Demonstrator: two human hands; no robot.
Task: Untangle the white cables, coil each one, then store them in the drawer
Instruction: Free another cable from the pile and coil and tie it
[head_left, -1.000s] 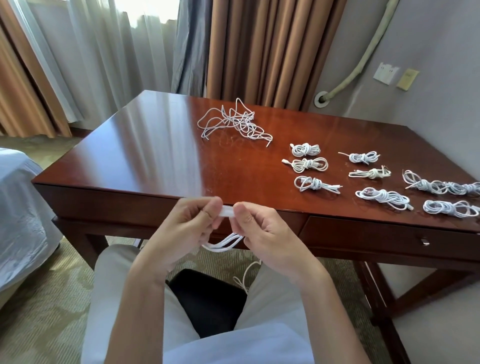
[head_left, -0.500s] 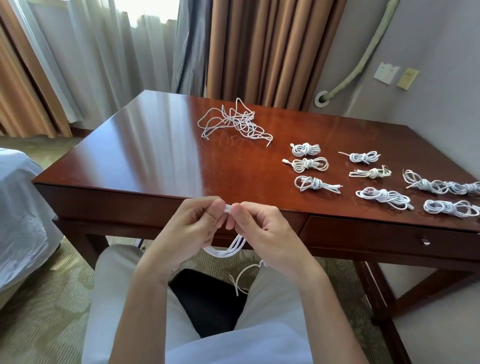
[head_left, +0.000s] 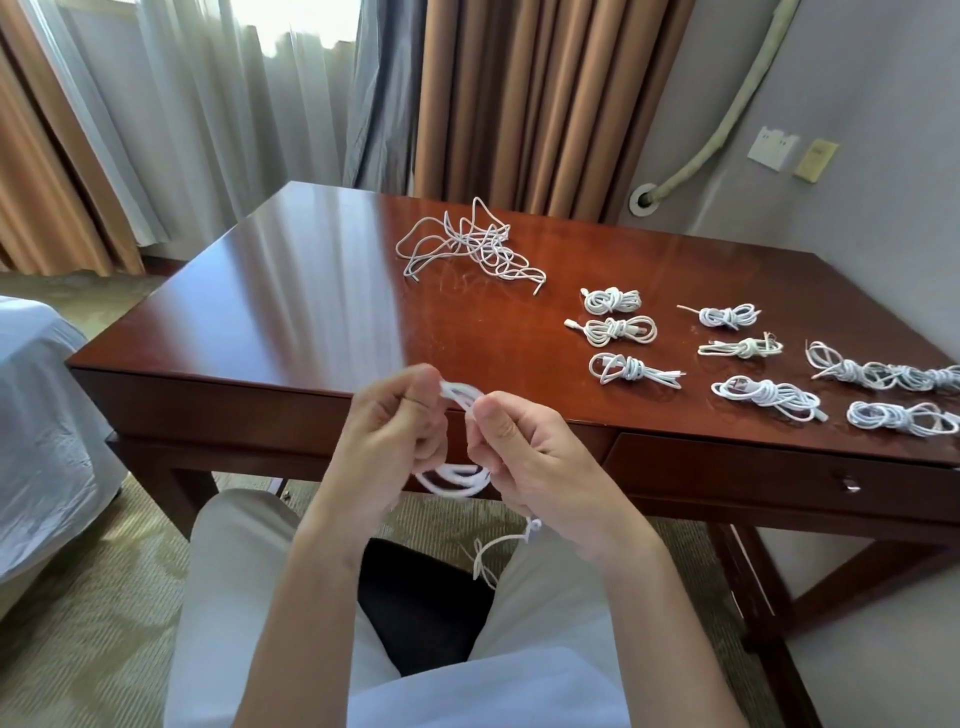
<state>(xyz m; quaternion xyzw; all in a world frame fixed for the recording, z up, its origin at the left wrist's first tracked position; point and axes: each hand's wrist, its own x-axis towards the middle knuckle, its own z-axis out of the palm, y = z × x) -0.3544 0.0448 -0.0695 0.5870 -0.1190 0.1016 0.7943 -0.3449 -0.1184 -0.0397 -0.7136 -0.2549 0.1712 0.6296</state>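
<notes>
The thin white cable being coiled (head_left: 460, 431) is hanging in front of the near edge of the dark red wooden desk (head_left: 291, 306), above the person's lap, with both hands grasping it. The left hand (head_left: 387, 441) is pinching the top of the loops; the right hand (head_left: 530, 457) is gripping the bundle beside it. Compared with a second ago, the hands are sitting higher, the loops are bunching tighter and the loose tail (head_left: 498, 551) is dangling shorter, so this coil is probably nearing completion. A tangled heap of white cables (head_left: 470, 249) is waiting near the far edge, nine or so knotted white coils (head_left: 631, 369) are lying towards the right edge, and the drawer (head_left: 779, 467) is sitting closed.
</notes>
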